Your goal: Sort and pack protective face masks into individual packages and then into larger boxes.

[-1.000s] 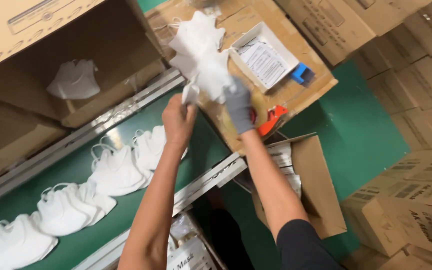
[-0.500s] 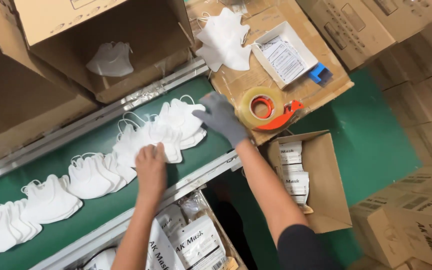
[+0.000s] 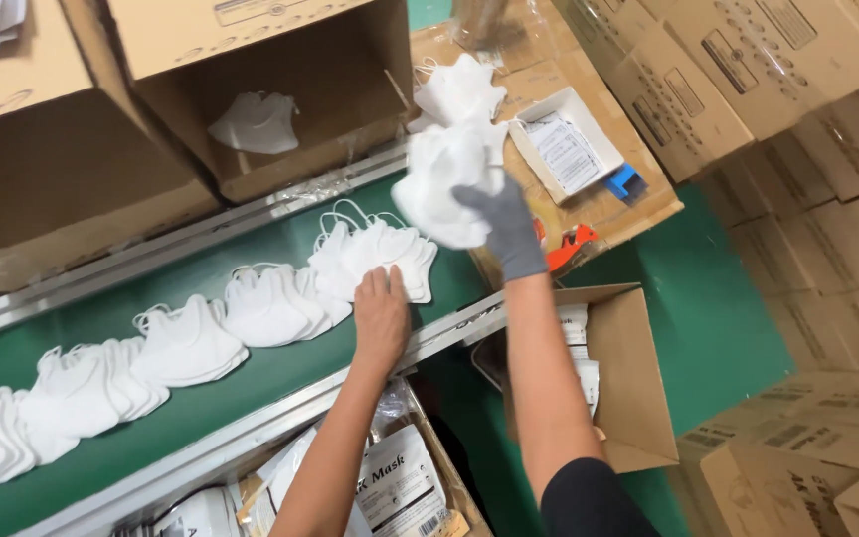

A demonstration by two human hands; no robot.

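Observation:
A green conveyor belt carries several stacks of white face masks. My bare left hand rests flat on the belt, touching the edge of the nearest mask stack. My right hand, in a grey glove, is raised above the belt's end and grips a bunch of white masks. More stacks lie further left on the belt. Another pile of masks sits on a flat cardboard sheet beyond my right hand.
Large open cardboard boxes stand behind the belt, one holding a mask. A small white tray of leaflets, a blue object and an orange tape dispenser lie on the cardboard. An open box and bagged masks sit below. Stacked cartons fill the right.
My right hand has lifted from the belt, now gripping a bunch of masks up near the cardboard sheet. My left hand has shifted right along the belt to the nearest stack.

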